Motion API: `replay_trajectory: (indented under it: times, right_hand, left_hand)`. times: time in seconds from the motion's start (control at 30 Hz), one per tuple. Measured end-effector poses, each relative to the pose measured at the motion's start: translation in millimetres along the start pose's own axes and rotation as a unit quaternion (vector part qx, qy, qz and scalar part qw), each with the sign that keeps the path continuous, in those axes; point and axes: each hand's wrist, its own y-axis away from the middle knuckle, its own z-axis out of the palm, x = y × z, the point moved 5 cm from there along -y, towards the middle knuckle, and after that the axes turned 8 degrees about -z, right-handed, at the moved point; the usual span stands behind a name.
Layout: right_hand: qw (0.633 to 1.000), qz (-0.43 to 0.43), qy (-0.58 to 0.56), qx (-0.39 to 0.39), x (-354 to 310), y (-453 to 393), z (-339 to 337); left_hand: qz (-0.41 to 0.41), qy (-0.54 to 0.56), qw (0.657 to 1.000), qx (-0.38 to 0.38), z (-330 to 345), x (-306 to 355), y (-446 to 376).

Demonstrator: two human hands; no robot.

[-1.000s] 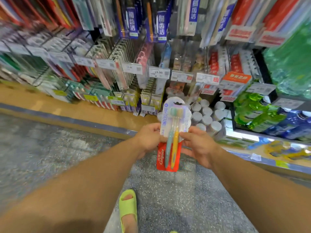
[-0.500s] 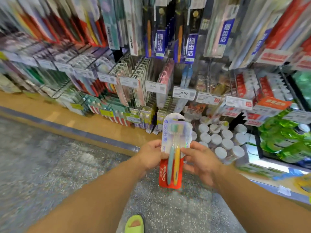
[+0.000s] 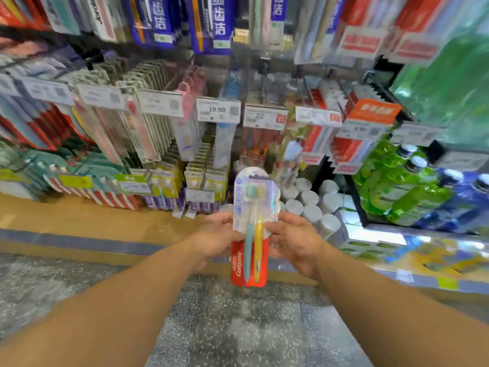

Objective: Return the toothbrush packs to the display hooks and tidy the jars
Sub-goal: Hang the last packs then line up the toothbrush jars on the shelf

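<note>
Shop shelving crowded with hanging packs and price tags (image 3: 218,110) fills the view, with white-lidded jars (image 3: 311,201) at about two o'clock from the toothbrush pack (image 3: 251,226). That pack is held upright at centre, short of the hooks. It looks light, its blister likely slick, so the card edges are the best hold. Both forearms reach forward; the left hand (image 3: 215,235) and right hand (image 3: 295,238) pinch its opposite edges, fingers curled.
</note>
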Motion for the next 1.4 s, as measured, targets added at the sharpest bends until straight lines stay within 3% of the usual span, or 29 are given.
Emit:
replay_trajectory:
  times: [0.27, 0.57, 0.7, 0.87, 1.1, 1.4]
  right_hand:
    - [0.999, -0.031, 0.022, 0.036, 33.3, -1.0, -105.6]
    - [0.991, -0.121, 0.025, 0.044, 30.2, -16.5, -136.7]
    - [0.983, -0.174, 0.055, 0.031, -14.7, -7.7, -129.8]
    - [0.968, -0.223, 0.117, 0.020, -67.7, 18.5, -113.2]
    - [0.952, -0.287, 0.103, -0.012, -138.6, 36.2, -90.4]
    - [0.923, -0.363, 0.105, -0.070, -189.9, 42.6, -26.8]
  left_hand:
    - [0.025, -0.035, 0.995, -0.093, 98.6, -18.9, -52.7]
    - [0.128, -0.038, 0.984, -0.119, 116.9, -6.0, -69.6]
    - [0.166, -0.037, 0.975, -0.144, 114.6, 31.6, -46.0]
    - [0.203, -0.040, 0.973, -0.105, 106.8, 68.3, -12.2]
    - [0.284, -0.039, 0.956, -0.068, 93.6, 129.2, 33.6]
    - [0.322, 0.036, 0.945, -0.029, 44.2, 168.3, 68.9]
